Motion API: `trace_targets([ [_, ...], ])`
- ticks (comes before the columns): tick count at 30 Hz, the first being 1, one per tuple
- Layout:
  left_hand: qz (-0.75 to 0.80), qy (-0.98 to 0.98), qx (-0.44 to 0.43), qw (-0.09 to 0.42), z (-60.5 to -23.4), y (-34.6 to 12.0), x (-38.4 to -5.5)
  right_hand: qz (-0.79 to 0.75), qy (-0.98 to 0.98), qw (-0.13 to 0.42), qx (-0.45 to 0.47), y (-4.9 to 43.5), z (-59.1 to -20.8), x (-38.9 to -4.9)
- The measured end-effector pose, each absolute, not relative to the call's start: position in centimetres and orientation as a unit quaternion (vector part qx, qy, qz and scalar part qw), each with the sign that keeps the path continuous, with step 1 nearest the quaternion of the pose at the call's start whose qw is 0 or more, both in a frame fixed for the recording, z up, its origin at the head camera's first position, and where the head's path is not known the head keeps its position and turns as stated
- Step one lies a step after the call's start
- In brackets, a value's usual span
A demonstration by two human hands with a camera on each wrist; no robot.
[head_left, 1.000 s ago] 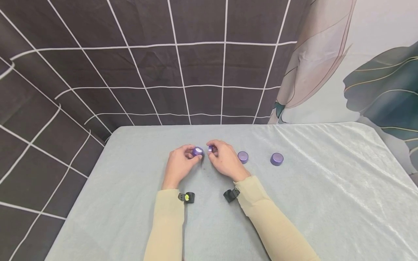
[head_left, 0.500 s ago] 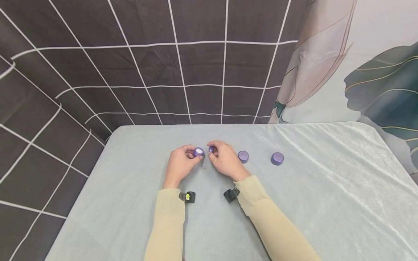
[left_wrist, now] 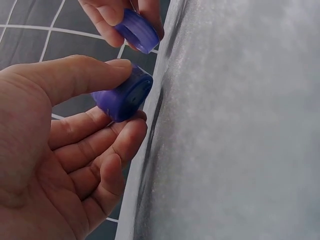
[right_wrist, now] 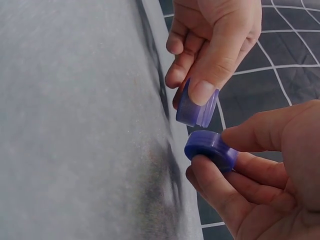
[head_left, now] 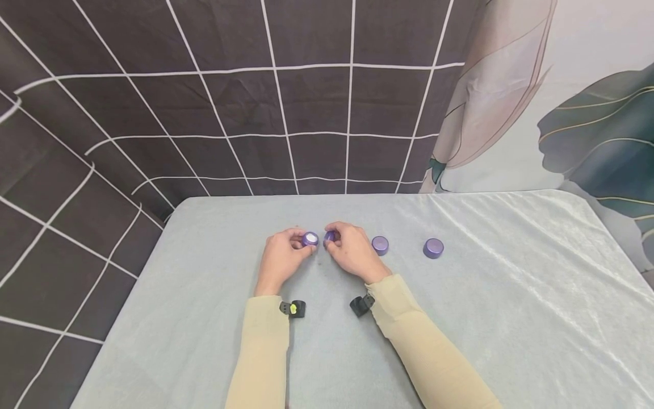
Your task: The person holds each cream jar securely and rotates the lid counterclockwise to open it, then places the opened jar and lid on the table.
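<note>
My left hand (head_left: 281, 258) pinches a small purple screw-top jar (left_wrist: 122, 97) between thumb and fingers. A white round patch shows on its upper side in the head view. Opposite it, my right hand (head_left: 355, 250) grips a purple lid (right_wrist: 211, 150) by its edge, thumb on one side and fingers on the other. In the right wrist view the threaded neck of the jar (right_wrist: 192, 111) faces the lid, with a narrow gap between them. Both are tilted. The right fingers partly cover the lid (head_left: 329, 236) in the head view.
Right of my right hand, a purple round container (head_left: 380, 245) stands on the pale grey velvety cloth (head_left: 204, 341). A second purple container (head_left: 433, 248) stands farther right. Behind the table hangs a dark cloth (head_left: 317, 108) with a white grid.
The lid in my right hand has turned, so more of its purple side shows. The jar in my left hand has tipped slightly, and both hands stay almost in place.
</note>
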State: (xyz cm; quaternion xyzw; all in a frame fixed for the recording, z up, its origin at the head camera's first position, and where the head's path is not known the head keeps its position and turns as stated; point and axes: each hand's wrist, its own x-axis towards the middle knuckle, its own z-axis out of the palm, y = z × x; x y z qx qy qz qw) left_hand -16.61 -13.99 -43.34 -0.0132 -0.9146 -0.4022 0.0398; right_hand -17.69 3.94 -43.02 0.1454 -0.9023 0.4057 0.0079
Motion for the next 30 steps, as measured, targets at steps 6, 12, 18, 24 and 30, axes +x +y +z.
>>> trace_targets([
  [6, -0.397, -0.917, -0.011, 0.034, -43.45, -14.05, -16.71, 0.394, -0.906, 0.009, 0.154, 3.95, -43.16, -17.78],
  [12, -0.395, -0.918, -0.012, 0.035, -43.59, -14.15, -16.75, 0.396, -0.905, -0.004, 0.156, 3.99, -43.32, -17.81],
  [18, -0.389, -0.921, -0.008, 0.033, -43.48, -14.18, -16.67, 0.396, -0.905, -0.011, 0.153, 4.02, -43.22, -17.78],
  [24, -0.385, -0.922, -0.010, 0.034, -43.59, -14.19, -16.67, 0.397, -0.905, -0.016, 0.151, 4.02, -43.31, -17.83],
  [30, -0.384, -0.923, -0.004, 0.026, -43.52, -14.15, -16.60, 0.397, -0.905, -0.017, 0.153, 4.03, -43.31, -17.91],
])
